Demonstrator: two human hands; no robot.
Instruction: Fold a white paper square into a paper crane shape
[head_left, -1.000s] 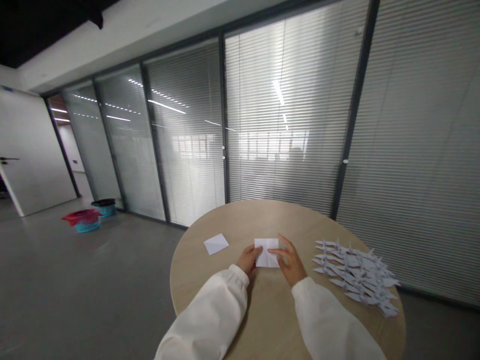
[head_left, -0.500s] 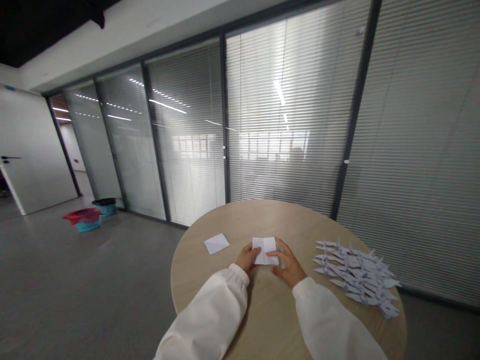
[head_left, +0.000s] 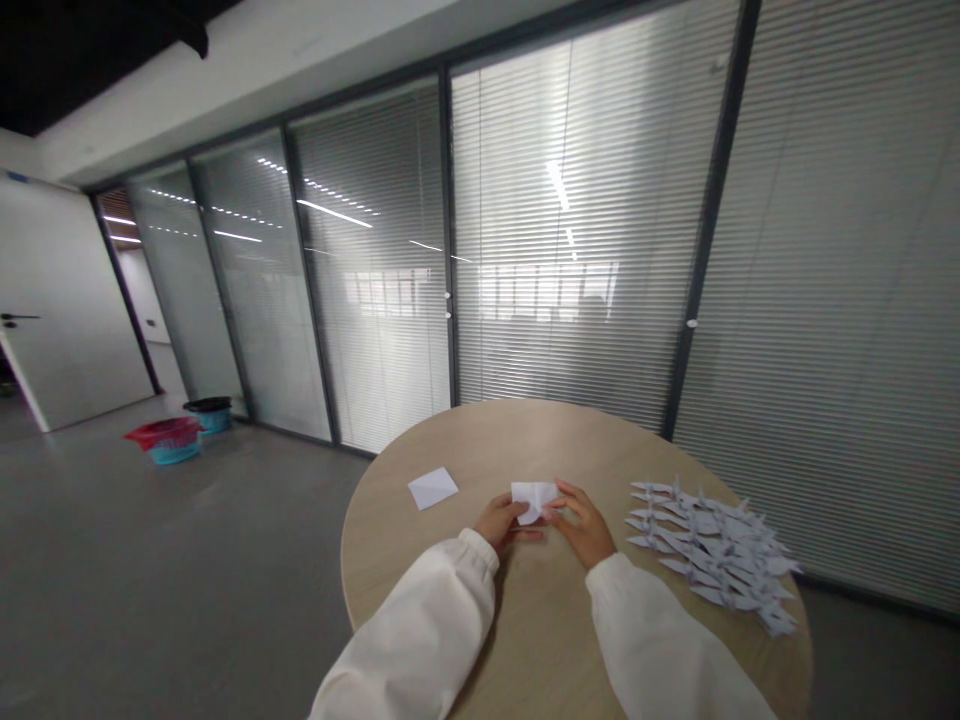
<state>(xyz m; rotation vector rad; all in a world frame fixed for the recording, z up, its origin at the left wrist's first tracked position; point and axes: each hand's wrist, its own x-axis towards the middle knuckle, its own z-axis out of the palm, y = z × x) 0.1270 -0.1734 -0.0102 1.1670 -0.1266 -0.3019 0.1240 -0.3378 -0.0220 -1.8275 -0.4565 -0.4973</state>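
Observation:
A small white sheet of paper (head_left: 534, 497), creased and bent in the middle, is held between both hands above the round table. My left hand (head_left: 504, 522) grips its left side, thumb on top and fingers below. On the right edge, my right hand (head_left: 579, 520) pinches the paper between thumb and fingers. Another white paper (head_left: 433, 488), roughly square with a crease line, lies flat to the left of my hands. Many folded paper cranes (head_left: 712, 550) lie in rows close together at the right.
The round wooden table (head_left: 525, 435) stands before a glass partition with blinds (head_left: 570, 220). On the floor at the left are a bin with a red liner (head_left: 169, 440) and one with a black liner (head_left: 211, 412). A white door (head_left: 67, 300) stands further left.
The paper was nearly flat and now bends, its lower edge curling up. My right fingers, spread over it before, have closed on its right edge. Left fingertips now show beneath it.

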